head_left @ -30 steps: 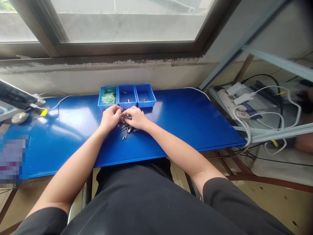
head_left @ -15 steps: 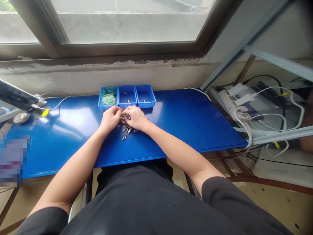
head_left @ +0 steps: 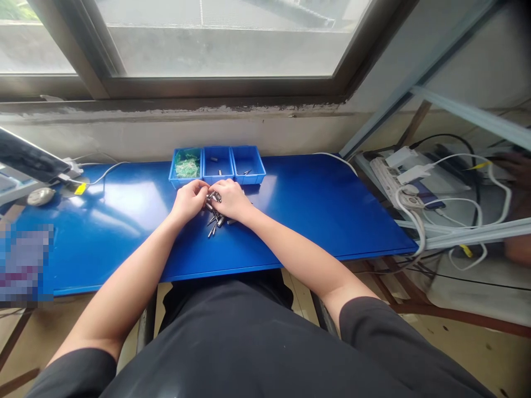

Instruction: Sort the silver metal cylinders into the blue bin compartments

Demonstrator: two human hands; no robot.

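A pile of small metal parts (head_left: 214, 219), some slim and pointed, lies on the blue tabletop (head_left: 311, 204). My left hand (head_left: 191, 200) is at the pile's left, its fingers curled and pinched together. Over the pile's right side is my right hand (head_left: 229, 199), fingers also bent inward, with metal pieces showing under it. The fingertips of both hands meet, and whatever is between them is too small to make out. Just beyond stand three blue bins: the left bin (head_left: 171, 176) holds green material, while the middle bin (head_left: 218, 149) and right bin (head_left: 260, 166) each hold a few metal parts.
At the table's left are a computer mouse (head_left: 40, 196), a dark-screened device (head_left: 31, 155) and a white cable (head_left: 103, 174). A power strip (head_left: 385, 179) with plugs and cords sits beyond the right edge, beside a metal frame (head_left: 477, 235). The window (head_left: 224, 50) is behind the bins.
The camera view has shifted slightly. Both hands stay together at the pile in nearly the same pose, with no clear change in the parts.
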